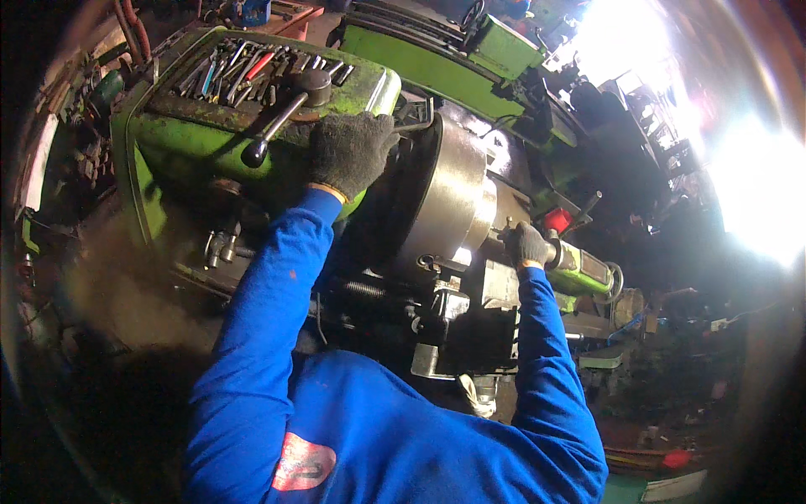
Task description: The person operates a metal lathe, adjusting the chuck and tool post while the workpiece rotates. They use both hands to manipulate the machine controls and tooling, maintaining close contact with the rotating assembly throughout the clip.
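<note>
Left grip (351, 153) at headstock's (206, 126) right edge, right grip (529, 245) beside tailstock (579, 265), cannot tell either's closure, chuck (449, 189) between them

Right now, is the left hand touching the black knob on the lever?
Apart. The head view shows a strip of green housing between the gloved left hand and the black knob.

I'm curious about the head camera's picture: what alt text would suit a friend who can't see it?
Two gloved hands reach over a green lathe: the left hand is beside its big steel chuck, the right hand near its tailstock. The person wears blue sleeves; hand tools lie on the machine's top.
</note>
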The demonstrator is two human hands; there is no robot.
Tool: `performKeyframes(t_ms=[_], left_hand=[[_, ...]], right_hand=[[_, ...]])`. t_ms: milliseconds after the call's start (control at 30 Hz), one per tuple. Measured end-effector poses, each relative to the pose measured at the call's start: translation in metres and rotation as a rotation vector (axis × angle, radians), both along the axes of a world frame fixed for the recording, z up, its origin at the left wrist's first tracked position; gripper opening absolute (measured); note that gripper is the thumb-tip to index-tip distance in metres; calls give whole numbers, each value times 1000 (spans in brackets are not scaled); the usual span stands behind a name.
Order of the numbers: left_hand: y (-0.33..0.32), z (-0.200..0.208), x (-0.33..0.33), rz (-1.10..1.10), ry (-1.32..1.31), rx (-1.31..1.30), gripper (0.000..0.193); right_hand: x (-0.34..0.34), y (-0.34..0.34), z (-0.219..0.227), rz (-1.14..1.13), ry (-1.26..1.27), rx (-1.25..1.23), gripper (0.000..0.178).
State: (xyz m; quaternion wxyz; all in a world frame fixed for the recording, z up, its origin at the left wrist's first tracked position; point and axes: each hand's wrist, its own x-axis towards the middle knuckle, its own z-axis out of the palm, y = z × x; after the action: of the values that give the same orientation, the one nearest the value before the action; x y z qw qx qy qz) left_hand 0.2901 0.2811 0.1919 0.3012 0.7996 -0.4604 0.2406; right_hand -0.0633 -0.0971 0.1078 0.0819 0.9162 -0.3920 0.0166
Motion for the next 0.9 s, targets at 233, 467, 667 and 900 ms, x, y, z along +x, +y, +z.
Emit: performKeyframes(t_ms=[233, 467, 667, 900], left_hand=[[5, -6, 8, 23, -78, -68, 26], [5, 0, 7, 44, -68, -28, 27], [8, -1, 6, 37, -20, -14, 27], [2, -6, 8, 55, -69, -53, 26]], right_hand=[[31, 14, 22, 62, 118, 92, 47], [30, 0, 10, 9, 133, 104, 44], [40, 46, 54, 46, 187, 0, 53], [28, 40, 54, 212, 335, -227, 37]])
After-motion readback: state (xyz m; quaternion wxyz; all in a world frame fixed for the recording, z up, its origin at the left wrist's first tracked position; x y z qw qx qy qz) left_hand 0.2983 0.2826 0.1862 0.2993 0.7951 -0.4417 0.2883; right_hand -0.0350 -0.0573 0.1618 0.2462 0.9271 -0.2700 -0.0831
